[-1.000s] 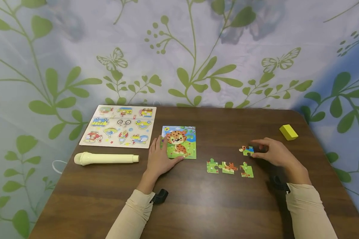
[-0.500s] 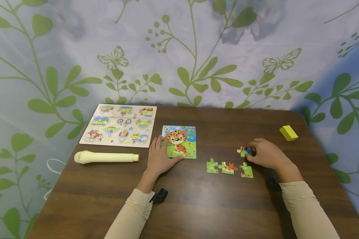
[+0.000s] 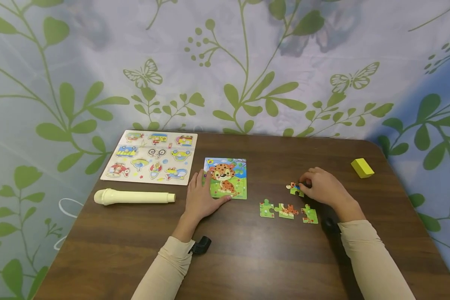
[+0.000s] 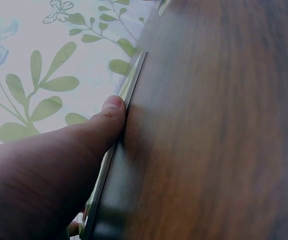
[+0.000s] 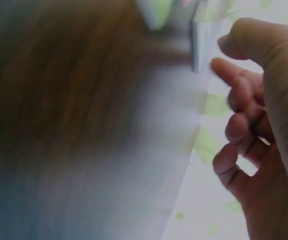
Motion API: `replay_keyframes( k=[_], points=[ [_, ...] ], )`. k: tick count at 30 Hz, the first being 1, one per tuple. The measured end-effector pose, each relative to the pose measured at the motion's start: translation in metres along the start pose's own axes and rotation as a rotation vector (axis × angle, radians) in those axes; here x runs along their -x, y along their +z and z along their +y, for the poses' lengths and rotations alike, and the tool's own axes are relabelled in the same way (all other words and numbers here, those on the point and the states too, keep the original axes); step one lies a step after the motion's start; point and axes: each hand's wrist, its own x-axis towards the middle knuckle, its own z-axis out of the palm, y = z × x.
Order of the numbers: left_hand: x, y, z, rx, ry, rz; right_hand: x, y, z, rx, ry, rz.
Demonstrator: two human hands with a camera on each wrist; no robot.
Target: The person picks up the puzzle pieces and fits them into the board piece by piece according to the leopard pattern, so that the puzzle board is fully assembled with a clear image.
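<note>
A spotted-leopard picture board (image 3: pixel 228 179) lies flat left of the table's middle. My left hand (image 3: pixel 200 200) rests with spread fingers over its left side, the thumb (image 4: pixel 115 112) at its near edge. With thumb and fingertips, my right hand (image 3: pixel 324 189) pinches a blue, green and orange jigsaw piece (image 3: pixel 295 189) just above or on the table; which, I cannot tell. Below it is a row of three loose pieces: a green one (image 3: pixel 266 209), one with spotted legs (image 3: pixel 286 211) and another green one (image 3: pixel 310 214). The right wrist view is blurred around the fingertips.
A pegged vehicle puzzle board (image 3: pixel 150 157) lies at the table's back left, with a cream toy microphone (image 3: pixel 135 197) in front. At the right is a yellow block (image 3: pixel 362 168). A leaf-patterned cloth (image 3: pixel 210 75) hangs behind the brown table (image 3: pixel 240 258).
My right hand has closed in on the jigsaw piece and moved left with it, above the loose row. The left hand and the other things have stayed put.
</note>
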Motion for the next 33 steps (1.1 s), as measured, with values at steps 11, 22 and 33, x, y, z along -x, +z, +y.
replay_keyframes(
  k=[11,22,33],
  points=[
    [0.002,0.000,-0.003,0.016,-0.010,0.014,0.013,-0.006,0.002,-0.133,0.036,-0.147],
    [0.003,0.000,-0.005,0.022,-0.013,-0.002,-0.006,-0.003,-0.015,-0.001,-0.029,-0.152],
    [0.002,-0.003,0.003,0.028,-0.010,0.000,-0.076,0.013,-0.113,-0.013,-0.241,-0.100]
  ],
)
